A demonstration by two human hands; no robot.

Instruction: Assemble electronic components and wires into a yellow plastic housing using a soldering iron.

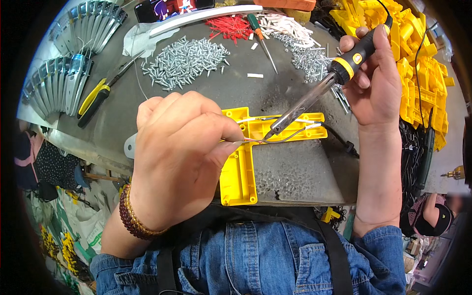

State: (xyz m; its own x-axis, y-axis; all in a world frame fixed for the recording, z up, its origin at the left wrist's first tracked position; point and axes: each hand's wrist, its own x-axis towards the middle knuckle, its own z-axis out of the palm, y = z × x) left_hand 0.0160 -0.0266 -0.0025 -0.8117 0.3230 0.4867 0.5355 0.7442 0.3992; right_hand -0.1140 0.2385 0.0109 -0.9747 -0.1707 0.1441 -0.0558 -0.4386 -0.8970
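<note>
My left hand point(182, 142) is closed in a pinch on a thin wire point(250, 140) above a yellow plastic housing point(238, 182). Reddish and grey strands show at the fingertips. My right hand point(378, 88) grips the black-and-yellow handle of a soldering iron point(314, 96). The iron slants down to the left, its tip close to the wire; whether they touch I cannot tell. The T-shaped housing lies hollow side up near the bench edge. White-sleeved leads point(312, 126) sit in its right arm, and a black cable point(341, 140) leaves its right end.
Silver screws point(186, 63) form a pile beyond my left hand. Further back lie red pieces point(228, 28), white sleeves point(280, 27) and a screwdriver point(263, 44). Pliers point(96, 101) and metal strips point(56, 86) are at left, a phone point(172, 9) behind. Yellow housings point(423, 93) crowd the right.
</note>
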